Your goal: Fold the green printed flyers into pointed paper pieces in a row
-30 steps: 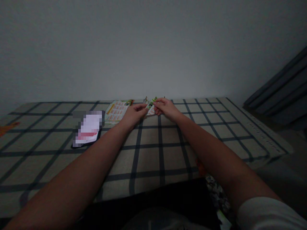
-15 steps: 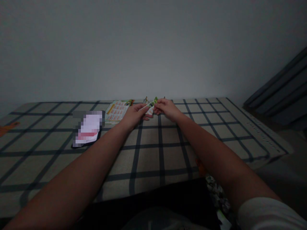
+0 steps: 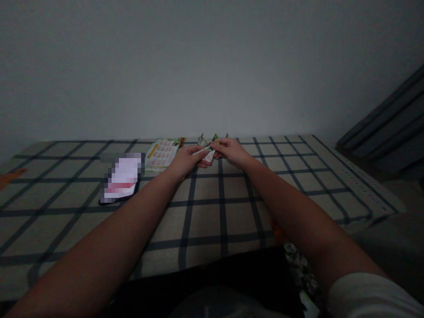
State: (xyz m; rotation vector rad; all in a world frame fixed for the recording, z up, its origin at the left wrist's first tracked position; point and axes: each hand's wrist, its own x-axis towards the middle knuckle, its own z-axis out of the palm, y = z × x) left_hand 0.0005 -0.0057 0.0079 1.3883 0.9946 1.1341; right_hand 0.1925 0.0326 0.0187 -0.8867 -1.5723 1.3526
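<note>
Near the far edge of the table, my left hand point(image 3: 188, 160) and my right hand point(image 3: 230, 151) meet over a piece of printed paper point(image 3: 208, 156), white with green and red on it. The fingers of both hands are closed on it, the left at its left side and the right at its upper right. Folds seem to run across the paper, though its shape is partly covered by fingers. Just behind the hands stand small folded paper pieces point(image 3: 202, 140) with pointed tips, partly hidden. A printed flyer point(image 3: 163, 154) lies flat to the left of my left hand.
A phone point(image 3: 122, 179) with a blurred-out screen lies left of my left forearm. The checked tablecloth point(image 3: 205, 221) covers the table, which meets a plain wall point(image 3: 212, 66). A grey curtain point(image 3: 391, 128) hangs at the right. Orange patches point(image 3: 277, 230) mark the cloth.
The paper has tilted lower between my hands, and more of its red-and-white part shows. My right fingers have shifted slightly left along its upper edge.
</note>
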